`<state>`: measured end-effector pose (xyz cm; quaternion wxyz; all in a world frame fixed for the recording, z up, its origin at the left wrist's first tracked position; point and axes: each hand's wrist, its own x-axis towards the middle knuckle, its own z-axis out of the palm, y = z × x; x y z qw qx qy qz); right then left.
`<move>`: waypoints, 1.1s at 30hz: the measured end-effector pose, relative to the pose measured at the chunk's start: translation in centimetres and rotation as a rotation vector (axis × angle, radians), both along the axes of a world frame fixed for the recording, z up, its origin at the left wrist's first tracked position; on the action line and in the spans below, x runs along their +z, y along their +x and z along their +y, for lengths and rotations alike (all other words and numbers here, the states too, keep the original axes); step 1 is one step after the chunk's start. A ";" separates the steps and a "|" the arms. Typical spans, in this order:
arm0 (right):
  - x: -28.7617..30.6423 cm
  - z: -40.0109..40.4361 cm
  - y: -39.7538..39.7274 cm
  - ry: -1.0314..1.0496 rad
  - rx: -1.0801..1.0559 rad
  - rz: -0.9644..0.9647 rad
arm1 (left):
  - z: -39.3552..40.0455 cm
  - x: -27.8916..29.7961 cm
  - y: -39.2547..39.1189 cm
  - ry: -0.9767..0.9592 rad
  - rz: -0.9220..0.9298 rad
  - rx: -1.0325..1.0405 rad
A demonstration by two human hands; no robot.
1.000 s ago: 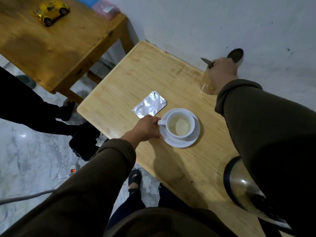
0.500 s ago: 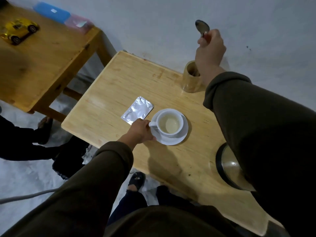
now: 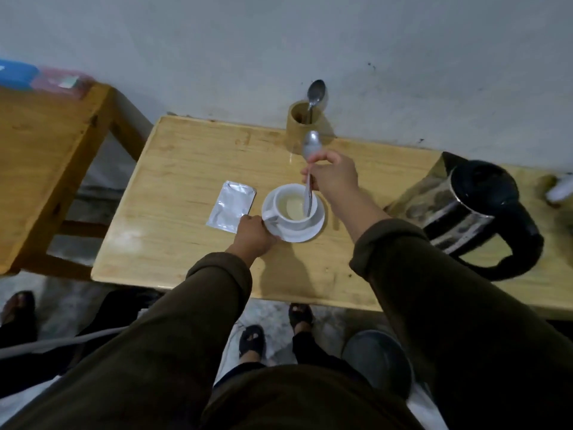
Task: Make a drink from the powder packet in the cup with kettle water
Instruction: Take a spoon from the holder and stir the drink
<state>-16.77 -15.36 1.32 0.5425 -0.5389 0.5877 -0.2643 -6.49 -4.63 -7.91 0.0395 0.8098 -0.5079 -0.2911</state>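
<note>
— Stirring end first? How is the spoon [image 3: 311,169] held?
— Upside down: it is pinched by the right hand [image 3: 333,173], handle dipped in the white cup [image 3: 294,207].
— And the left hand [image 3: 252,234]?
— The saucer [image 3: 305,232] rim is gripped by curled fingers; the silver packet [image 3: 231,206] lies beside it on the tabletop [image 3: 173,181], the kettle [image 3: 474,206] well to the right.

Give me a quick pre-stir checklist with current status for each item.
1. Spoon gripped by right hand: ok.
2. Correct end in cup: not ok, handle is down, bowl up.
3. Left hand steadying saucer: ok.
4. Liquid in cup: ok, pale liquid visible.
5. Packet emptied: cannot tell.
6. Kettle apart from stirring arm: ok.
</note>
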 end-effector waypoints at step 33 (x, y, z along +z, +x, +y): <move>-2.0 2.4 -2.1 -0.394 0.258 0.466 | 0.7 0.5 -0.3 -0.011 0.017 0.020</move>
